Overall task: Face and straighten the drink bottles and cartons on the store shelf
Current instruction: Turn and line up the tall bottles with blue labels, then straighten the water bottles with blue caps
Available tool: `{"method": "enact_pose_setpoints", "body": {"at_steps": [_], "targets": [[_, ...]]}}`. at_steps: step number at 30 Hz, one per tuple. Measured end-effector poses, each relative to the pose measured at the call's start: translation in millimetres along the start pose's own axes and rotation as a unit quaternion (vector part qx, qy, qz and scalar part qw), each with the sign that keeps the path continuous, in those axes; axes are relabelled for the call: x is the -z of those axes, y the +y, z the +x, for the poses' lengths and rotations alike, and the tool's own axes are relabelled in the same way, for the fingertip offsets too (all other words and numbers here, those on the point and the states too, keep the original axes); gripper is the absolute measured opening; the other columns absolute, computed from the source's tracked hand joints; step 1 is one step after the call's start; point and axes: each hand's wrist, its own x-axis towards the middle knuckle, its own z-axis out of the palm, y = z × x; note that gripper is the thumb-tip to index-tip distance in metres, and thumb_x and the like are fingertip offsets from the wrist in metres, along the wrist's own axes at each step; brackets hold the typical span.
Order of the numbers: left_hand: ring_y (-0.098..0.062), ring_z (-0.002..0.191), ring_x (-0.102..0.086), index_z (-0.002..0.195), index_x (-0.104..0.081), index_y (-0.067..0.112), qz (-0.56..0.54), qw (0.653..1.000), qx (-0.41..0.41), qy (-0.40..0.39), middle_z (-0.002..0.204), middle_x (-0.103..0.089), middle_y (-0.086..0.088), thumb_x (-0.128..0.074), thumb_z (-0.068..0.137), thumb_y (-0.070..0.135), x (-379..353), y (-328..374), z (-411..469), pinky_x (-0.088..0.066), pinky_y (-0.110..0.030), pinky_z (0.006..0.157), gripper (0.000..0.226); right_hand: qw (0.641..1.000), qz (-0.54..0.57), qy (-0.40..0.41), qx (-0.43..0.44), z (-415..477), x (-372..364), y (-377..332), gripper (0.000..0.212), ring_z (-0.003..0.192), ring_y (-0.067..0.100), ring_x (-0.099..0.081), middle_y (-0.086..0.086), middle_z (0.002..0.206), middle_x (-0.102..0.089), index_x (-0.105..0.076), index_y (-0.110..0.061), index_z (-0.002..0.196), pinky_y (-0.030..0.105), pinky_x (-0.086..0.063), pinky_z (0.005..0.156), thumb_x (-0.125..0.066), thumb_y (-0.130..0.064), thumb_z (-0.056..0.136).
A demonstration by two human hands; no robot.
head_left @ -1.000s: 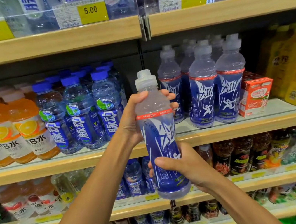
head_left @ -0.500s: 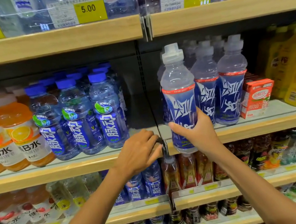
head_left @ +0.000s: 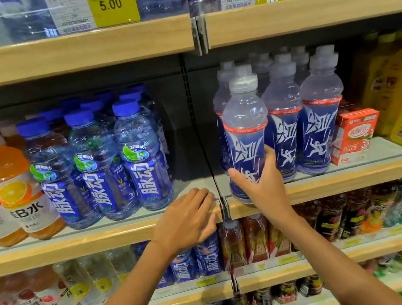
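1. Head view: the right hand (head_left: 263, 189) holds a white-cap bottle (head_left: 243, 124) at the front of the middle shelf (head_left: 356, 176), a little right of the frame centre.
2. Its label looks to the front, like those of the two sport bottles (head_left: 320, 117) just beside it on the right, so I judge this bottle is nearly placed.
3. I cannot tell if its base already stands on the shelf, because the hand hides it.
4. Blue-cap bottles (head_left: 142, 156) at centre left stand upright in a row with their labels forward; this part seems done.
5. Probably left to do: the red carton (head_left: 355, 135) at the right sits turned at an angle, and a gap is open between the two bottle groups.
6. Right fingers (head_left: 270, 153) are clamped on the lower, labelled part of the bottle, with the thumb on its left side and the other fingers on its right side.
7. Left hand (head_left: 187, 220) rests on the shelf edge with the fingers relaxed, close together, holding nothing.
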Motion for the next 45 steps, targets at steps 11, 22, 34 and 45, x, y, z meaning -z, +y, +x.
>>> {"method": "enact_pose_setpoints", "body": {"at_steps": [11, 22, 34, 45], "targets": [[-0.026, 0.091, -0.064, 0.11, -0.066, 0.001, -0.016, 1.0, 0.012, -0.015, 0.105, -0.067, -0.013, -0.041, 0.091, 0.033, 0, 0, 0, -0.056, -0.034, 0.074, 0.044, 0.972, -0.189, 0.125, 0.067, -33, -3, 7, 0.065, 0.107, 0.013, -0.047, 0.006, 0.115, -0.05, -0.048, -0.003, 0.128, 0.0, -0.028, 0.089, -0.075, -0.034, 0.078], [-0.025, 0.091, -0.063, 0.11, -0.065, 0.001, -0.019, 1.0, 0.018, -0.01, 0.104, -0.066, -0.013, -0.04, 0.092, 0.033, -1, 0, -1, -0.056, -0.035, 0.073, 0.044, 0.925, -0.36, 0.113, 0.034, -21, -14, 2, 0.066, 0.103, 0.032, -0.056, 0.021, 0.116, -0.057, -0.045, 0.006, 0.136, 0.038, -0.051, 0.078, -0.067, -0.031, 0.086], [-0.023, 0.089, -0.066, 0.104, -0.068, 0.002, -0.039, 0.995, 0.085, 0.047, 0.103, -0.068, -0.011, -0.046, 0.087, 0.024, 14, 19, -10, -0.056, -0.032, 0.074, 0.035, 0.969, -0.207, 0.08, 0.108, -44, 6, 1, 0.024, 0.093, 0.018, -0.055, 0.003, 0.101, -0.057, -0.059, -0.005, 0.113, 0.027, -0.046, 0.081, -0.062, -0.006, 0.089], [-0.035, 0.091, -0.068, 0.101, -0.069, -0.007, 0.082, 0.984, 0.129, 0.094, 0.104, -0.068, -0.021, -0.043, 0.092, 0.017, 35, -34, -93, -0.056, -0.041, 0.078, 0.037, 0.989, -0.049, -0.132, 0.041, -26, -96, -40, 0.054, 0.109, 0.006, -0.049, -0.003, 0.121, -0.052, -0.045, -0.013, 0.128, 0.016, -0.037, 0.088, -0.07, -0.031, 0.084]]}}
